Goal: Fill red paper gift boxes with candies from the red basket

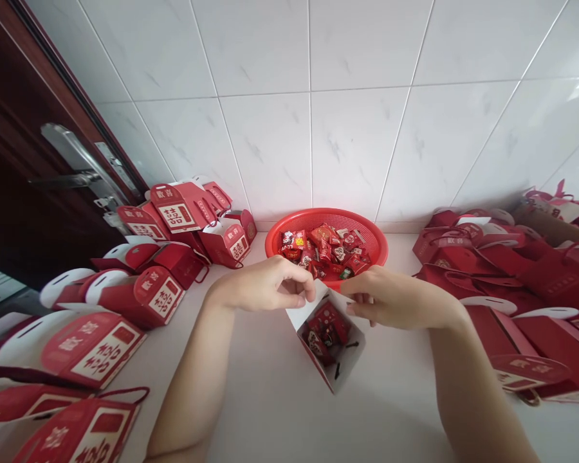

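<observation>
Between my hands a small gift box [351, 361], red outside and white inside, stands with its top unfolded. Red-wrapped candies [325, 328] lie in it. My left hand [273, 283] pinches the upper left flap between thumb and fingers. At the upper right edge, my right hand [379, 294] is closed on the box with curled fingers; its grip is partly hidden. Just beyond both hands sits a round red plastic basket [376, 239] with more wrapped candies [325, 247].
Red boxes with white double-happiness labels [164, 299] line the left side, some stacked [178, 209] by the wall. More red boxes [540, 341] crowd the right side of the white tabletop [265, 392]. Behind are a tiled wall [357, 148] and a dark door with a metal handle [77, 170].
</observation>
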Demonstrator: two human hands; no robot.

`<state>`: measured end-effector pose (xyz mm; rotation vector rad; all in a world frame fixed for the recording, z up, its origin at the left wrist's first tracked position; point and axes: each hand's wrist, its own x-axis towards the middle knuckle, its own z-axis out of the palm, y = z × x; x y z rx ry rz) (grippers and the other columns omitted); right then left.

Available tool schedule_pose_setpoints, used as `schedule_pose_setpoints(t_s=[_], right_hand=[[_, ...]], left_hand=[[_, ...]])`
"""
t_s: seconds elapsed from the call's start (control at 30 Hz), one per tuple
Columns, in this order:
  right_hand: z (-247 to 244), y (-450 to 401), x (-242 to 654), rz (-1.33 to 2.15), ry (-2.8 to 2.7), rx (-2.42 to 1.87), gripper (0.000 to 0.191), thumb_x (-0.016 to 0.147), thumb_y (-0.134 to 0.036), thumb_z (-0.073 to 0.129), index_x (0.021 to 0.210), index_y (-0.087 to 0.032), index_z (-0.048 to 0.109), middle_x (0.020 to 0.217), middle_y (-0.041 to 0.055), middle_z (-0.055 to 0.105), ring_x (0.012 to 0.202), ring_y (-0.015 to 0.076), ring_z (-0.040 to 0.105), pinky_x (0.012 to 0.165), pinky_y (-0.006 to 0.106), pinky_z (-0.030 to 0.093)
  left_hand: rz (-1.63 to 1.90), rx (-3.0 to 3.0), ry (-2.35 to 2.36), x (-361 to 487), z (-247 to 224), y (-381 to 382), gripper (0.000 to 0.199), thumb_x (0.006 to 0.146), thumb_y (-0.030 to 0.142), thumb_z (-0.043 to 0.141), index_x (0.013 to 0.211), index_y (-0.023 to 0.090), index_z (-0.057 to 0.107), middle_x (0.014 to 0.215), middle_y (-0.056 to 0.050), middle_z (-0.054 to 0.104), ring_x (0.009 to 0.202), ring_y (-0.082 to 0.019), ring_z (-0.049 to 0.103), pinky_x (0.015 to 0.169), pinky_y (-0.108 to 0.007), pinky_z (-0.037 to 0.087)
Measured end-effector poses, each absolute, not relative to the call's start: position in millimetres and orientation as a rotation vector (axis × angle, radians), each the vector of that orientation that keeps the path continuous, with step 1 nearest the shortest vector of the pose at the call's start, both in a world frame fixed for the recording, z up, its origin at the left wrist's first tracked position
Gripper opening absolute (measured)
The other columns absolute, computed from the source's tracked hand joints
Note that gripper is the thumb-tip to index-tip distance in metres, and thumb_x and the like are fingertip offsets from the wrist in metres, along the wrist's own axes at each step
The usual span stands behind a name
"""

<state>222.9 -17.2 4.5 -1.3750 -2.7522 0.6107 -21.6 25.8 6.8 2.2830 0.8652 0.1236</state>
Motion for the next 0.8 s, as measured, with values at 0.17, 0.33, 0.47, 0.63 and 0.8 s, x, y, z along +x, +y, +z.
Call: schedule_pose_setpoints(t_s=[0.17,0.33,0.47,0.63,0.8], right_hand=[[2.6,-24.5,222.9,0.361,-2.693,-1.533,0.022,0.092,-0.01,0.049,0.071,-0.018,0.048,0.068,-0.0002,0.056,0.059,0.0116,0.043,0.056,0.028,0.023],[-1.0,-20.0,220.2,0.456,-2.748,-1.453,0.02,0.092,-0.009,0.048,0.076,-0.018,0.055,0.071,0.0003,0.058,0.061,0.0122,0.045,0.057,0.028,0.025],[-7.1,-10.2,215.4,0.453,-2.749,-1.537,0.019,0.093,-0.013,0.049,0.076,-0.018,0.057,0.079,0.0033,0.062,0.067,0.0144,0.05,0.058,0.028,0.028],[-9.6,-7.8,208.9,0.488,-2.77,-1.525,0.018,0.095,-0.015,0.05,0.082,-0.018,0.061,0.084,0.0052,0.065,0.075,0.0168,0.057,0.059,0.027,0.029],[-9.2,-8.9,205.5,0.524,-2.782,-1.513,0.019,0.095,-0.013,0.05,0.082,-0.017,0.063,0.082,0.005,0.066,0.07,0.0151,0.056,0.058,0.027,0.028]], left_hand=[[0.072,2.302,0.904,-20.0,6.3,25.3,0.015,0.082,0.022,0.06,0.091,0.017,0.07,0.087,-0.003,0.07,0.079,-0.016,0.062,0.071,-0.025,0.045],[-0.003,2.329,0.949,-19.7,2.6,28.0,0.021,0.08,0.018,0.058,0.097,0.016,0.07,0.087,-0.002,0.069,0.077,-0.016,0.062,0.067,-0.024,0.044],[-0.049,2.389,1.014,-16.5,1.2,26.9,0.028,0.081,0.017,0.057,0.106,0.019,0.07,0.092,-0.002,0.07,0.085,-0.017,0.064,0.07,-0.024,0.045],[0.303,2.52,1.002,-8.1,6.6,14.2,0.022,0.087,0.021,0.06,0.105,0.02,0.072,0.109,-0.004,0.071,0.1,-0.02,0.064,0.086,-0.028,0.047],[0.131,2.498,0.773,10.7,-0.6,-2.0,0.027,0.085,0.006,0.052,0.09,0.021,0.074,0.095,-0.001,0.075,0.087,-0.016,0.067,0.079,-0.026,0.046]])
